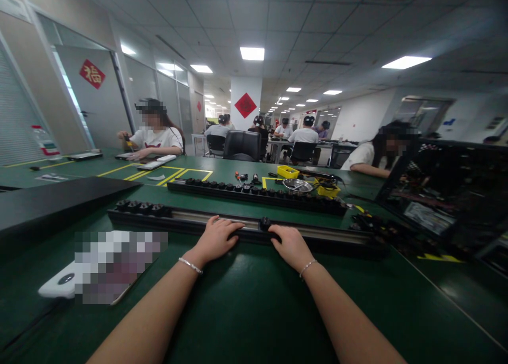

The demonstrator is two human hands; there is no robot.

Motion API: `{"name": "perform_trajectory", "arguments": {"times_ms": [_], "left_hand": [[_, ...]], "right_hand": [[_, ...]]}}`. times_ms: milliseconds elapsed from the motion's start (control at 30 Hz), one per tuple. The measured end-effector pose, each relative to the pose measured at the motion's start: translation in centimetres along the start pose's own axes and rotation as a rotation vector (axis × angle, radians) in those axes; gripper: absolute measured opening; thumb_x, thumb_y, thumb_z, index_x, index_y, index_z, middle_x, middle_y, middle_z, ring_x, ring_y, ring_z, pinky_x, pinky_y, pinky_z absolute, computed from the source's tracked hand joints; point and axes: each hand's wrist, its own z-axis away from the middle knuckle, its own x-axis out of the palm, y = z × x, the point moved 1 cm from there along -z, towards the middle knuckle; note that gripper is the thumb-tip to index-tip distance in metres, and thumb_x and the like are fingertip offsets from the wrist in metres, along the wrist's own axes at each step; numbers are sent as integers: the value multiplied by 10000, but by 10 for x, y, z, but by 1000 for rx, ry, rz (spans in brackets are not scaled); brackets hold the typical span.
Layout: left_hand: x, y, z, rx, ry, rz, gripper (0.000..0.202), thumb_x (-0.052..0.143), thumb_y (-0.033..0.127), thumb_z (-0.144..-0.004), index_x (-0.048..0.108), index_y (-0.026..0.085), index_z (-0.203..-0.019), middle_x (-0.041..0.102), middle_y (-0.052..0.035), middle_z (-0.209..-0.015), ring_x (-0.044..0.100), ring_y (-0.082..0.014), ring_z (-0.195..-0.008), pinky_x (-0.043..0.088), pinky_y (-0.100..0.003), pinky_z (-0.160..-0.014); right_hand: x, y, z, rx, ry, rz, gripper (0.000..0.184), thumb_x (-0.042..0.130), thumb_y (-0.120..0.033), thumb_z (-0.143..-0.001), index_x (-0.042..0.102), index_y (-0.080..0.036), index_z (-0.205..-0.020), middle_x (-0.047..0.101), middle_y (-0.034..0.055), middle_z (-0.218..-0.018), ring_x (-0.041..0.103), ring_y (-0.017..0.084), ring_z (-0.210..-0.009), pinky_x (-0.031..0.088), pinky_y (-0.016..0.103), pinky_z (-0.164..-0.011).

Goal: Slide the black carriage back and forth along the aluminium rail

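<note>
While palm-down, left hand, right hand touch rail.

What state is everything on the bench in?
left hand: flat, open, on near rail
right hand: on near rail, against a black piece; grip unclear
near rail: few pieces seated, mostly bare
far rail: pieces along its whole length
metal bowl: upright
yellow box: upright, open top
phone: lying flat

Both forearms reached fwd, bare, angling in toward each other. L hand lay palm down, fingers spread flat. R hand sat palm down, fingers bent fwd, grip unclear.
</note>
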Motion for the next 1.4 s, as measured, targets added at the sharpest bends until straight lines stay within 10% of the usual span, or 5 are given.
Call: {"name": "perform_trajectory", "arguments": {"times_ms": [1400], "left_hand": [[2,-2,0,13,31,-6,370,500,307,-818,510,354,-1184,640,11,-1094,538,-189,-1049,223,-472,-1034]], "right_hand": [[0,1,0,17,30,31,200,544,-180,-770,613,-210,-955,670,25,-920,592,170,-875,394,277,-836]]}}
